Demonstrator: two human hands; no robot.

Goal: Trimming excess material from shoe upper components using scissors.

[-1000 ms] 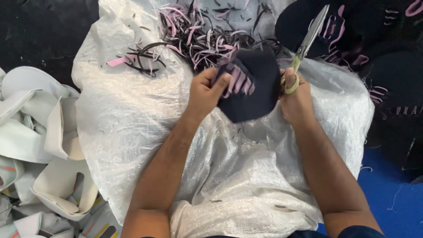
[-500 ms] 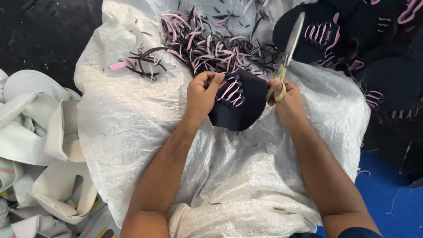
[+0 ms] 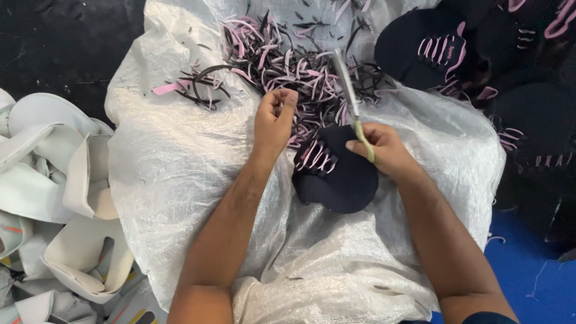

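Head view: the dark navy shoe piece point(image 3: 336, 177), with pink strips threaded across its upper left part, lies on the white woven sack point(image 3: 180, 162) spread over the person's lap. Taking that piece as the landmark, the right hand point(image 3: 384, 150) rests on its upper right edge, touching it, and is clenched around the pale green handle of a pair of scissors point(image 3: 351, 102). The blades run up and slightly left from that hand, away from the piece, their tips over the heap of pink and dark trimmings point(image 3: 288, 66) just above it. The left hand point(image 3: 273, 123) is up and to the left of the piece, apart from it, fingers curled in; whether it pinches a scrap I cannot tell. The right hand is the nearer one. The piece's long axis runs from upper left to lower right. More dark pieces point(image 3: 432, 54) lie well to the upper right; white shoe parts point(image 3: 60, 180) are piled far left.
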